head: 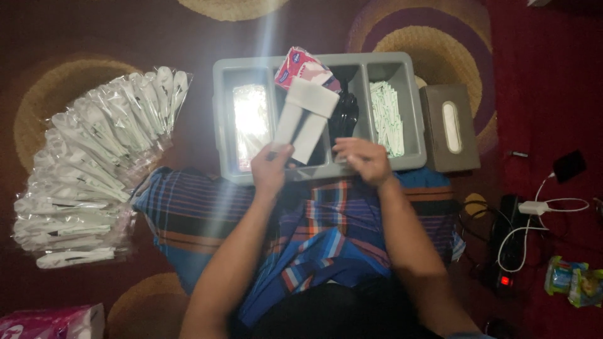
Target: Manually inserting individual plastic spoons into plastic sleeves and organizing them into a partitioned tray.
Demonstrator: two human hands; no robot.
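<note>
Glare from a bright light washes out the left compartment of the grey tray (221,119), so you cannot make out what the shiny packets (250,122) in it hold. The middle compartment is mostly hidden behind the napkin and a red-and-white pack (300,66); only a dark heap of black cutlery (344,116) shows at its right. The right compartment holds white wrapped sticks (386,116), too small to tell apart.

Your left hand (271,168) is closed around the lower end of a white napkin (308,116), thumb on top, with a black piece (likely cutlery, but hard to tell) tucked down its middle. The napkin stands tilted over the tray's near edge and middle compartment.

Your right hand (364,160) is curled loosely at the tray's near rim, fingers bent inward; you cannot tell whether it holds anything.

The tray lies on the carpet (94,37) just beyond your lap, which is covered by striped cloth (320,232). At its right end, touching it, sits a brown tissue box (449,129). On the carpet's left side, a fan of clear-wrapped white cutlery sets (94,169) is spread out, well apart from your hands. Cables and a charger (534,207) lie at the right, and a pink pack (53,323) is cut off at the lower left corner.
</note>
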